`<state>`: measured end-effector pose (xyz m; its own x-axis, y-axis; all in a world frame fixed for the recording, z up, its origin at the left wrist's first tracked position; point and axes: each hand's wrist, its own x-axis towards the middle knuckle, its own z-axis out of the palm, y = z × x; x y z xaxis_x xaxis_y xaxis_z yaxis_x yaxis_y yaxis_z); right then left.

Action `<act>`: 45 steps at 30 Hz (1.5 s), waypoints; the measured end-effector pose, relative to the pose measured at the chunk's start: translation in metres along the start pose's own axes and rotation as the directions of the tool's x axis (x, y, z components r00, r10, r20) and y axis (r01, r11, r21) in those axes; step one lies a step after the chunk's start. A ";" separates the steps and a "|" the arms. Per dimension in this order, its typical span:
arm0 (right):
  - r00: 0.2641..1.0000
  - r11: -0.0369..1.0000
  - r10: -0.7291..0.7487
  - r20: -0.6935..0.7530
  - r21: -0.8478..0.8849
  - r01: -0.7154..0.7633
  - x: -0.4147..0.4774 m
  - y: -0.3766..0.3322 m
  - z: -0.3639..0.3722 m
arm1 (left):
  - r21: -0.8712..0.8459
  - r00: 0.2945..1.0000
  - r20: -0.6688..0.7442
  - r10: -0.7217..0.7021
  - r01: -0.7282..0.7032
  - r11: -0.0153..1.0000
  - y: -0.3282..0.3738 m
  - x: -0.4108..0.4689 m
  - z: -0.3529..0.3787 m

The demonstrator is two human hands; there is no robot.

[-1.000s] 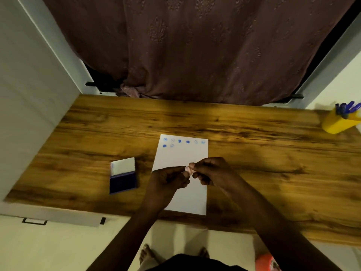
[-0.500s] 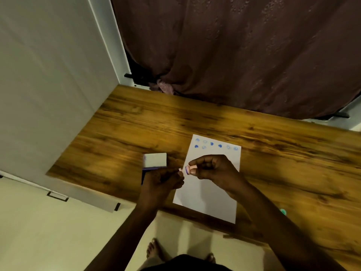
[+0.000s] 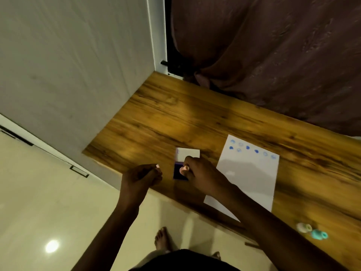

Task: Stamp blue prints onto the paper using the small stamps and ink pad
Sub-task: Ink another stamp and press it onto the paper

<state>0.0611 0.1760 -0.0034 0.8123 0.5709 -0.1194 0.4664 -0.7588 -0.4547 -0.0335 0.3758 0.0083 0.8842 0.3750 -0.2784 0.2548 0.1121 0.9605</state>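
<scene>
My right hand (image 3: 201,175) pinches a small pink stamp (image 3: 184,169) and holds it down on the dark blue ink pad (image 3: 177,173), whose white lid (image 3: 188,153) stands open behind it. My left hand (image 3: 141,176) hovers left of the pad at the table's front edge, fingers closed on a small pale cap (image 3: 157,166). The white paper (image 3: 252,177) lies to the right of the pad, with two short rows of blue prints (image 3: 248,147) along its far end.
Two more small stamps, a pale one (image 3: 303,227) and a teal one (image 3: 318,234), lie near the wooden table's (image 3: 175,118) front edge at the right. A white cabinet side (image 3: 78,65) borders the table on the left, and a brown curtain (image 3: 273,55) hangs behind.
My hands pulled the cap off the stamp over the paper, then both moved left. My right hand carried the stamp to the ink pad. The view swung left.
</scene>
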 end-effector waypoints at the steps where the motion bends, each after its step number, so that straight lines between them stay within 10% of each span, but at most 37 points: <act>1: 1.000 0.999 -0.014 0.016 -0.044 0.014 0.005 -0.003 0.005 | 0.002 1.000 -0.008 0.000 0.000 1.000 -0.001 0.002 -0.005; 10: 0.995 0.968 0.032 0.096 -0.252 -0.006 0.021 -0.014 0.024 | -0.047 0.998 0.030 -0.053 0.054 0.997 -0.007 0.020 -0.024; 32: 0.974 0.976 0.177 0.143 -0.156 -0.154 0.038 -0.029 0.024 | -0.062 0.983 0.184 -0.023 0.035 0.997 0.000 0.044 -0.010; 45: 0.941 0.884 0.319 0.115 0.321 -0.339 0.021 0.025 -0.033 | -0.015 0.940 0.337 0.043 -0.041 0.999 0.004 0.035 0.035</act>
<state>0.1011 0.1588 0.0124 0.8729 0.3307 -0.3587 0.0244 -0.7639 -0.6449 0.0118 0.3569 0.0028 0.9746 0.0471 -0.2189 0.2127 0.1103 0.9709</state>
